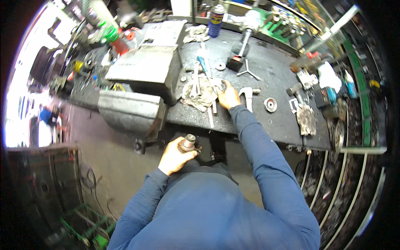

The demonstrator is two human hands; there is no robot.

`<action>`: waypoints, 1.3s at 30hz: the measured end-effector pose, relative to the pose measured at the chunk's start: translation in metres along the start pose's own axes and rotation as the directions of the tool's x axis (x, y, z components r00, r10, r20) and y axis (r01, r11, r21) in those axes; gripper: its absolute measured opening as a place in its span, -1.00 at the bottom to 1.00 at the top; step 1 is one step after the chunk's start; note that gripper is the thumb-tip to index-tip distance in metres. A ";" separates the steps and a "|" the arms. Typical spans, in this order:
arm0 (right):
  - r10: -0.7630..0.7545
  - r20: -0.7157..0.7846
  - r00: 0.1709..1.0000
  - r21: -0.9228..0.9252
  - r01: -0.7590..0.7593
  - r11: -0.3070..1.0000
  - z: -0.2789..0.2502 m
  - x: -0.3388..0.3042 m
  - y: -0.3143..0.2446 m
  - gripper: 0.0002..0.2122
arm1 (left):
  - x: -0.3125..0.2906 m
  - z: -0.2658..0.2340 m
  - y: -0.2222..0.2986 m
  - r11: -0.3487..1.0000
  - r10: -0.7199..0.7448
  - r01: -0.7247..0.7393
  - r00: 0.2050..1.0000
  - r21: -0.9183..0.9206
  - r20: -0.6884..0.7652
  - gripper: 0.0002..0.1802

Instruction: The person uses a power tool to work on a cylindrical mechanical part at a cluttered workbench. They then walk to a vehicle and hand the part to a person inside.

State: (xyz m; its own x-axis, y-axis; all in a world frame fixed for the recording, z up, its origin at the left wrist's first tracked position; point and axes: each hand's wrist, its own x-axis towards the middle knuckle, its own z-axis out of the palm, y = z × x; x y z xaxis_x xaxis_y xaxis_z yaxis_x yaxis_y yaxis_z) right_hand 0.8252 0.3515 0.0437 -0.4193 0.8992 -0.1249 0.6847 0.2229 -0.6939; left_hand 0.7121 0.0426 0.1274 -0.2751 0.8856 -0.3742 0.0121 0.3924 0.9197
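My left hand (174, 157) is closed around a stepped, cylindrical metal part (188, 142), held in front of my body below the bench edge. Its lower end is hidden by my fingers. Over the workbench (258, 121), my right hand (229, 96) reaches to the right edge of a dirty rag (193, 99). Its fingers look apart, and I see nothing held in them. Wrenches (195, 81) lie on the rag, with a blue-handled screwdriver (202, 65) just beyond. Right of this hand sits a pale, curved metal tool (247, 95).
A big grey vise (133, 109) fills the bench's left side. Farther back are a blue spray can (216, 21), a Y-shaped wrench (248, 73) and a small metal ring (220, 66). A round metal part (270, 105) and a soiled glove (306, 120) lie to the right.
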 end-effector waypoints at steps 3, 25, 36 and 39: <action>-0.124 0.222 0.967 -0.004 0.128 0.992 -0.003 0.013 -0.011 -0.60 | -0.027 0.014 -0.015 0.990 -0.016 -0.015 0.975 -0.140 -0.221 -0.67; -0.843 0.299 0.448 0.808 0.351 0.473 -0.078 -0.188 -0.186 -0.70 | -0.170 -0.006 -0.012 0.551 -0.193 0.049 0.979 -0.833 -0.069 -0.42; -0.812 0.352 -0.466 0.892 0.430 0.139 0.108 -0.278 -0.314 -0.47 | -0.278 -0.171 -0.075 0.789 0.043 0.060 0.987 -0.612 0.152 -0.60; -0.864 0.342 -0.370 0.864 0.486 0.134 0.148 -0.308 -0.356 -0.45 | -0.297 -0.216 -0.077 0.852 0.040 0.022 0.994 -0.523 0.106 -0.57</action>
State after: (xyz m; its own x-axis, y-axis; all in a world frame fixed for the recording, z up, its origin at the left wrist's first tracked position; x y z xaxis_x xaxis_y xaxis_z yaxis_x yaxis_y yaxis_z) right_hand 0.6222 -0.0607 0.2244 -0.6403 -0.6536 0.4035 -0.6272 0.1415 -0.7659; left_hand 0.5852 -0.3040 0.1934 -0.1713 0.9217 -0.3480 -0.4983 0.2236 0.8377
